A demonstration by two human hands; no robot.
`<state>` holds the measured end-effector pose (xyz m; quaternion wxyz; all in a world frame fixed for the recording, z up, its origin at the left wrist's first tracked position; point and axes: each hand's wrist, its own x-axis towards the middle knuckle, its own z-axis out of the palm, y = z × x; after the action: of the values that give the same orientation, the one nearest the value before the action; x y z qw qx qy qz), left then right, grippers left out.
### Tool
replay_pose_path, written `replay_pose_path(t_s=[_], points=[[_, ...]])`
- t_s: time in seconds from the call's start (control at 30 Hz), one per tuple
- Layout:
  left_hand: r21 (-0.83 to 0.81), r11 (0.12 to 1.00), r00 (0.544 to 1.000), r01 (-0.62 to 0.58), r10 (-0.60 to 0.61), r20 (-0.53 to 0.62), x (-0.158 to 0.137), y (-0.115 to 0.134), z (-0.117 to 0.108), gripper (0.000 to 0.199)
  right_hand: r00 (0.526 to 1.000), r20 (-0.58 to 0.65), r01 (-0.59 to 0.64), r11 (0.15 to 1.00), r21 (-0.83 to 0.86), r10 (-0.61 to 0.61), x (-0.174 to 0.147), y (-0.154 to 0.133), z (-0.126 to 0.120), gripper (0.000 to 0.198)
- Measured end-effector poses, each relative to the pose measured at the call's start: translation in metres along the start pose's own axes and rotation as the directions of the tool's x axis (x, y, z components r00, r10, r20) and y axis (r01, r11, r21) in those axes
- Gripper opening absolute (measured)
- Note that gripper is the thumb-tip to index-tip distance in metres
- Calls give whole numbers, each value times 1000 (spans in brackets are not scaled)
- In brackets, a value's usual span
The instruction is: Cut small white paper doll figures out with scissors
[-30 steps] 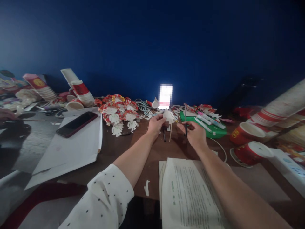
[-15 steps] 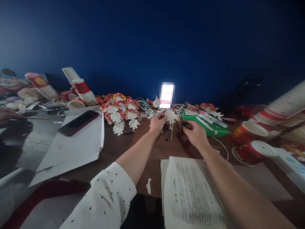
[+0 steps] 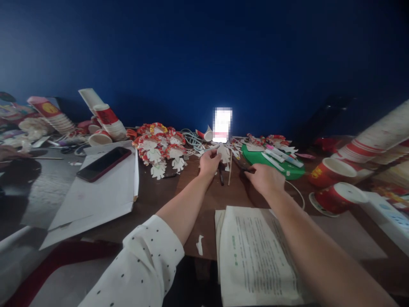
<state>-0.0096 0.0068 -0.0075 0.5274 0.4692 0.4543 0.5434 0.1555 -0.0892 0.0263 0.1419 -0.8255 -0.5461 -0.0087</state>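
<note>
My left hand [image 3: 210, 164] is closed, pinching a small white paper cutout [image 3: 224, 152] by its left side. Below the cutout a thin wooden stick [image 3: 230, 174] points toward me; I cannot tell if the two are joined. A dark pen [image 3: 221, 175] lies just right of my left fingers. To the right, my right hand [image 3: 266, 178] is closed on dark scissors [image 3: 243, 165], whose blades point left toward the cutout. My fingers hide much of the handles. Behind the cutout a bright phone screen [image 3: 223, 123] stands against the blue wall.
Several red-and-white paper-doll crafts [image 3: 159, 147] lie left of my hands. Markers [image 3: 281, 158] rest on a green sheet [image 3: 295, 172]. Near me is a printed booklet [image 3: 255, 251]. At left, a dark phone [image 3: 104, 164] lies on white paper [image 3: 96, 200]; red paper cups [image 3: 334, 172] stand right. Another person's hand [image 3: 11, 153] shows far left.
The scissors have swung from nearly upright to tilted left, toward the cutout, as my right hand turned. My left hand keeps its pinch. The whole view has shifted slightly.
</note>
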Motion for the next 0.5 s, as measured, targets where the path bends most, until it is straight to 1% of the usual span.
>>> replay_pose_path(t_s=[0.07,0.13,0.2,0.23,0.27,0.3,0.33,0.4,0.43,0.47,0.5], points=[[21,1000,1000,-12,12,-10,2,-3,-1,18,999,44,15,999,44,-17,1,3,1,24],[34,999,999,-21,22,-29,4,-6,-2,18,995,77,56,992,115,-65,3,8,3,23],[34,999,999,-27,28,-43,7,-8,-3,19,992,89,77,979,187,-95,6,12,5,23],[30,999,998,-29,31,-48,8,-9,-3,19,994,70,71,973,218,-88,8,13,5,24],[26,999,998,-31,32,-50,9,-10,-3,19,997,22,65,965,253,-73,8,11,3,25],[21,999,998,-33,34,-52,9,-10,-3,19,997,-51,70,952,299,-57,6,8,-1,27],[18,999,998,-38,38,-52,10,-10,-3,18,988,-137,118,923,365,-72,3,3,-7,28],[23,999,997,-47,48,-54,10,-11,-2,16,942,-315,268,821,504,-115,-12,-12,-28,28],[28,998,997,-50,52,-56,10,-10,-2,15,926,-350,328,755,569,-139,-24,-20,-40,28],[30,998,997,-50,52,-59,10,-10,-2,14,923,-341,365,686,630,-178,-38,-28,-54,27],[21,999,998,-41,42,-57,10,-9,-2,14,924,-300,383,622,683,-239,-54,-35,-66,25]])
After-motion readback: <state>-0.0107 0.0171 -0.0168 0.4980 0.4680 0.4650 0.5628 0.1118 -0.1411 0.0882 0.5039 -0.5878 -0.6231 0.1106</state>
